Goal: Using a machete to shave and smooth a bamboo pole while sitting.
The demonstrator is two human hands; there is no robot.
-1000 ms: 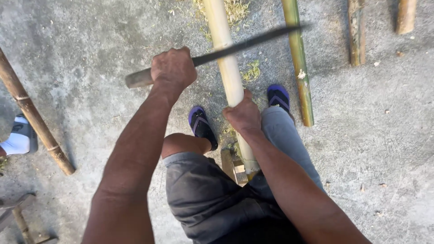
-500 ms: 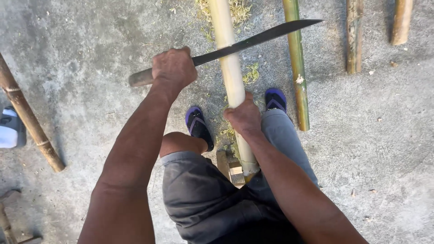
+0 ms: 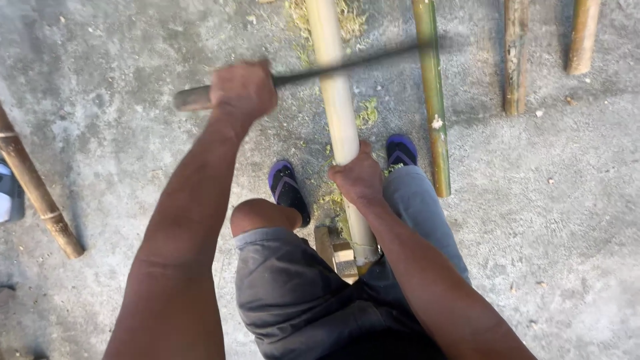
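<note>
Between the sandalled feet, at six o'clock: left hand (image 3: 243,90) fisted on a blurred machete (image 3: 347,65), right hand (image 3: 360,179) clamped round the pale bamboo pole (image 3: 337,113) — already stripped near the grip. Green shavings (image 3: 365,115) scattered about; unpeeled green pole (image 3: 432,100) waiting at two o'clock.

green bamboo pole (image 3: 432,100) | brown poles (image 3: 515,60) (image 3: 37,190) | shavings (image 3: 347,17) | purple sandals (image 3: 287,187)

I identify an outdoor bamboo-working yard: bare concrete ground (image 3: 567,200), green shavings (image 3: 347,20) at top centre, and cut bamboo poles (image 3: 432,93) along the upper right.
</note>
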